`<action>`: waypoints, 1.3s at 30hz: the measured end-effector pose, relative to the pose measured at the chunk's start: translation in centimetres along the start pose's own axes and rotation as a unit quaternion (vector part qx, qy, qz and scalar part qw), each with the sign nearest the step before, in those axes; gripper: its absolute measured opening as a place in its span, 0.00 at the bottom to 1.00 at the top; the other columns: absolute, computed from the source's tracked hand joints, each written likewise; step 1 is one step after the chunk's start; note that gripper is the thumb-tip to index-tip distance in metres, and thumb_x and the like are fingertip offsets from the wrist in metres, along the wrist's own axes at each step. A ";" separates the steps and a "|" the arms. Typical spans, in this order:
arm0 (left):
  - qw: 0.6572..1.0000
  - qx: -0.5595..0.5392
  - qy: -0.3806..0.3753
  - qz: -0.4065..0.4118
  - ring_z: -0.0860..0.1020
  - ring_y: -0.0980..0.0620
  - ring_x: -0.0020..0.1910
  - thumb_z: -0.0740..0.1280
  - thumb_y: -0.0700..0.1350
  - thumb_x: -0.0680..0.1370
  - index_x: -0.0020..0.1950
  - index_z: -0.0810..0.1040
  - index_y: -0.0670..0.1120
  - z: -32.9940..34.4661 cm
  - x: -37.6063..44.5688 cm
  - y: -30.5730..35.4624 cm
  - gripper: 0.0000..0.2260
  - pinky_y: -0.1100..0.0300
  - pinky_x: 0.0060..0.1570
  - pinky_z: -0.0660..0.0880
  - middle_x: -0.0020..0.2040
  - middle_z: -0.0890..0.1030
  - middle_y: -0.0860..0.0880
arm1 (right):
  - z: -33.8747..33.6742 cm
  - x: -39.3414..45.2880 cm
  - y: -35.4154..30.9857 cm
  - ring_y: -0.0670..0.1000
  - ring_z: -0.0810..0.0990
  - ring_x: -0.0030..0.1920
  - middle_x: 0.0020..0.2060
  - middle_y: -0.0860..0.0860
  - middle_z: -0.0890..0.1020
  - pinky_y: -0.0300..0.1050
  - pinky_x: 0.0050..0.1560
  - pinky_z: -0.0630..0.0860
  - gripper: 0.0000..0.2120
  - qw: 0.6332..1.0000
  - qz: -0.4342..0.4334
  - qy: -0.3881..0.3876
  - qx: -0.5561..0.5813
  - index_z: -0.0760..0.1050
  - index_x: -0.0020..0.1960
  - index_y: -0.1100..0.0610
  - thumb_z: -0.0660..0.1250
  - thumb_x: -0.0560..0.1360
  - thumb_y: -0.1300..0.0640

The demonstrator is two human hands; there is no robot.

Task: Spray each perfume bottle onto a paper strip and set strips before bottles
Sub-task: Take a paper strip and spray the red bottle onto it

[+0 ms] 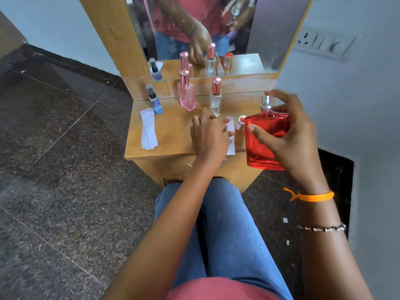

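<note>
The person's denim-clad lap (223, 224) filled the foreground, both forearms reaching over it to the small wooden surface (173, 135). The right hand (290, 135) held the red perfume bottle (267, 139) upright above the surface's right front corner, thumb and fingers (258, 132) curled round its body, the forefinger arched over the bare silver nozzle (266, 100). Its cap (241, 123) lay on the surface just beside the bottle. The left hand (208, 137) rested on a paper strip (230, 135); whether its fingers pinched the strip or only pressed it flat I could not tell. The strip's long axis ran front to back, its near end at the surface's edge, and it lay just to the left of the bottle and lower than the nozzle, so the spray would probably need to point left and downward, or the strip be lifted toward it. The left hand was plainly the nearer to the strip. Behind stood a clear bottle (215, 98), a pink bottle (186, 94) and a small blue bottle (154, 100), with spare strips (149, 131) stacked at the left
</note>
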State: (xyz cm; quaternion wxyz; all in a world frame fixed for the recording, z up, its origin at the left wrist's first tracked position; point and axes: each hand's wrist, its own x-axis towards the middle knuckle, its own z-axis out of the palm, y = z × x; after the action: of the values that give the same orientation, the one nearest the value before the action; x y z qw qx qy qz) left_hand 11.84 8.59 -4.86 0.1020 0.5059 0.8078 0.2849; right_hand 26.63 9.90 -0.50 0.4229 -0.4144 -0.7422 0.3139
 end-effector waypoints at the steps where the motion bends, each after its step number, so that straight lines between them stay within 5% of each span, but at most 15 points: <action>1: 1.000 0.003 0.013 0.009 0.70 0.45 0.54 0.72 0.48 0.71 0.56 0.81 0.52 -0.2 -0.1 -0.1 0.14 0.54 0.54 0.70 0.57 0.73 0.47 | 0.0 0.0 0.1 0.39 0.80 0.46 0.44 0.40 0.78 0.32 0.49 0.75 0.27 1.000 0.002 0.000 0.002 0.69 0.63 0.49 0.76 0.69 0.56; 15: 0.999 0.043 -0.030 0.015 0.67 0.46 0.59 0.69 0.50 0.74 0.59 0.79 0.55 0.4 0.6 -0.1 0.13 0.55 0.57 0.64 0.60 0.72 0.49 | 0.0 -0.3 0.8 0.39 0.80 0.50 0.47 0.40 0.78 0.30 0.51 0.74 0.27 1.000 0.012 -0.002 0.014 0.68 0.64 0.52 0.76 0.69 0.56; 21: 0.995 -0.035 0.045 0.082 0.69 0.46 0.51 0.67 0.38 0.75 0.61 0.78 0.51 0.5 0.2 0.5 0.16 0.56 0.50 0.69 0.54 0.75 0.47 | 0.3 -0.4 1.2 0.39 0.80 0.50 0.46 0.40 0.78 0.30 0.51 0.74 0.27 1.000 0.011 -0.001 0.020 0.69 0.64 0.52 0.76 0.68 0.56; 24: 0.992 -0.050 0.015 0.116 0.68 0.47 0.52 0.67 0.37 0.74 0.64 0.76 0.48 0.5 0.3 1.3 0.19 0.58 0.53 0.69 0.54 0.74 0.46 | 0.2 -0.4 1.3 0.41 0.80 0.49 0.46 0.41 0.79 0.33 0.52 0.75 0.27 1.000 0.010 0.002 0.030 0.69 0.64 0.52 0.76 0.68 0.57; 30: 0.992 -0.046 -0.022 0.114 0.72 0.43 0.53 0.67 0.37 0.73 0.54 0.80 0.44 1.5 1.1 1.6 0.11 0.49 0.53 0.73 0.50 0.76 0.45 | -0.2 -0.6 1.8 0.42 0.80 0.48 0.46 0.42 0.79 0.30 0.49 0.74 0.27 0.999 0.011 0.005 0.046 0.69 0.63 0.50 0.76 0.68 0.57; 36: 0.973 -0.221 -0.024 0.060 0.74 0.54 0.41 0.66 0.46 0.76 0.46 0.80 0.43 -1.8 1.3 3.0 0.07 0.73 0.39 0.66 0.46 0.78 0.47 | -0.3 -0.8 2.4 0.37 0.78 0.45 0.43 0.42 0.76 0.27 0.47 0.71 0.30 0.998 0.017 -0.005 0.056 0.67 0.66 0.52 0.76 0.68 0.59; 39: 0.951 -0.300 -0.050 0.056 0.77 0.51 0.45 0.64 0.47 0.78 0.48 0.79 0.40 -4.2 0.9 3.9 0.11 0.65 0.45 0.69 0.47 0.81 0.43 | 0.0 -0.9 2.4 0.36 0.77 0.46 0.43 0.41 0.76 0.27 0.48 0.71 0.32 0.998 0.020 -0.026 0.061 0.65 0.67 0.52 0.76 0.68 0.59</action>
State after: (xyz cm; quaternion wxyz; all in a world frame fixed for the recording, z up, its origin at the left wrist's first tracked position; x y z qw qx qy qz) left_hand 12.50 9.21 0.86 0.2736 0.5098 0.6494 0.4935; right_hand 27.72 10.25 -2.81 0.4217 -0.3940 -0.7240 0.3780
